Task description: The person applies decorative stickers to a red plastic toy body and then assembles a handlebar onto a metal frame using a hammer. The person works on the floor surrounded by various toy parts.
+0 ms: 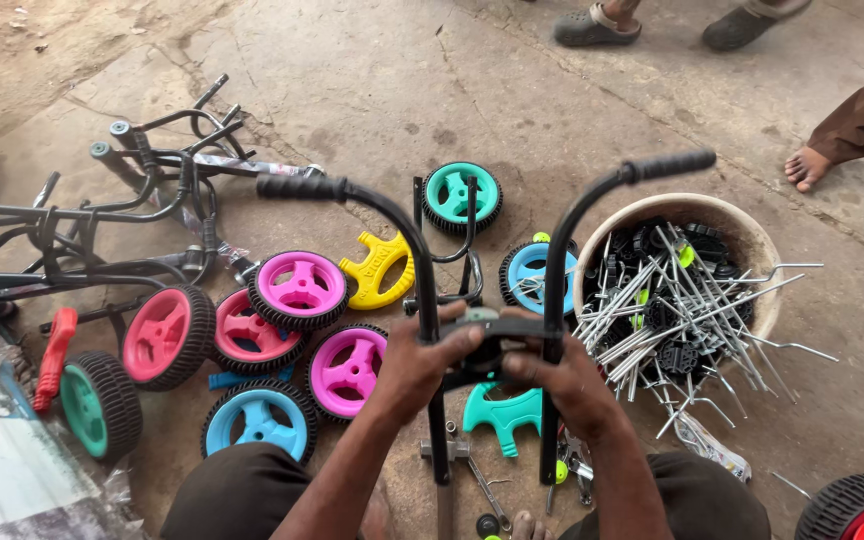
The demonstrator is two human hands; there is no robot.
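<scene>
A black metal handlebar frame (pixel 422 260) with two rubber grips stands upright in front of me, over the concrete floor. My left hand (pixel 420 362) is wrapped around its left tube and the black cross piece (pixel 497 328). My right hand (pixel 554 375) grips the right end of that cross piece at the right tube. A teal plastic part (pixel 504 412) lies on the floor under my hands. My knees show at the bottom edge.
Several small plastic wheels in pink (pixel 301 288), blue (pixel 258 420) and teal (pixel 462 195) lie to the left, beside a yellow plastic part (pixel 377 270) and a pile of black frames (pixel 132 210). A round tub (pixel 722 215) of metal rods stands right. Other people's feet (pixel 807 168) are at the top.
</scene>
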